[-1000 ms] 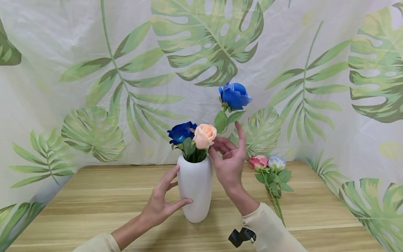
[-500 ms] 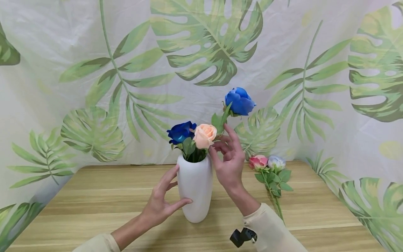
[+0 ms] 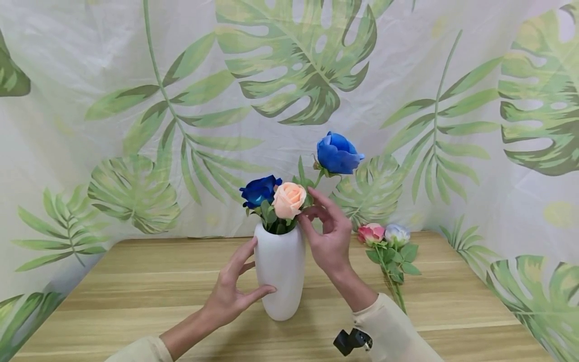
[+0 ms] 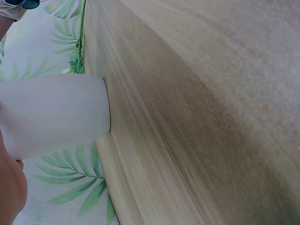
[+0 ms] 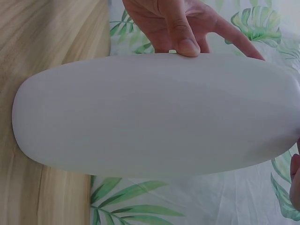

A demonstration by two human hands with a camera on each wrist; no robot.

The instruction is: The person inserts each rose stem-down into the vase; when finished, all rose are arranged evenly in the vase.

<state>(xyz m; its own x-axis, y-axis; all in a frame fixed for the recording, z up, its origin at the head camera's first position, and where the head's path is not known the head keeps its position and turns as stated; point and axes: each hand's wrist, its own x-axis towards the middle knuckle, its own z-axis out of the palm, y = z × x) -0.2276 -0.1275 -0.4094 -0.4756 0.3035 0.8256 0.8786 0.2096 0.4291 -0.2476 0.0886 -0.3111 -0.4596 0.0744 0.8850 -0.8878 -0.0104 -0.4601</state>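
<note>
A white vase [image 3: 280,274] stands upright on the wooden table, and my left hand [image 3: 231,286] grips its left side, thumb on the front. Inside the vase's mouth are a dark blue rose [image 3: 258,192] and a peach rose [image 3: 290,200]. My right hand [image 3: 332,239], at the right of the rim, pinches the stem of a bright blue rose [image 3: 338,153], which leans to the right above the others. Peach petals and the fingers partly hide that stem, so I cannot tell how deep it sits. In the right wrist view the left thumb [image 5: 189,47] presses on the vase.
A pink rose [image 3: 372,233] and a pale blue-white rose [image 3: 397,234] lie with their leafy stems on the table [image 3: 149,281], right of the vase. A leaf-patterned cloth [image 3: 289,100] hangs behind. A black device [image 3: 352,342] sits at the right wrist.
The bright blue rose has come down and turned, and its leaves are now lower beside the peach rose. My right index finger has bent down toward the stem. The peach rose has shifted slightly left.
</note>
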